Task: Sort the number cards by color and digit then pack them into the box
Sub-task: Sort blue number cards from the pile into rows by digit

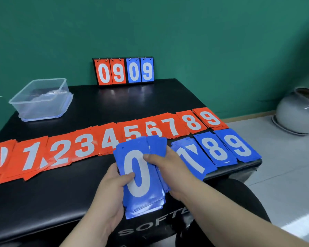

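Risk right here: the blue stack (139,177) is thick, looks glossy and is fanned at the top, so a loose pinch could spill cards onto the red row (82,145) just beyond the knuckles and mix the colours. Underneath, the left hand (112,189) grasps the stack, thumb on the white 0. The right hand (169,168) pinches the fanned top cards. The blue piles (215,152) lie just past the right hand's outer side; the box (41,98) sits well beyond the left.
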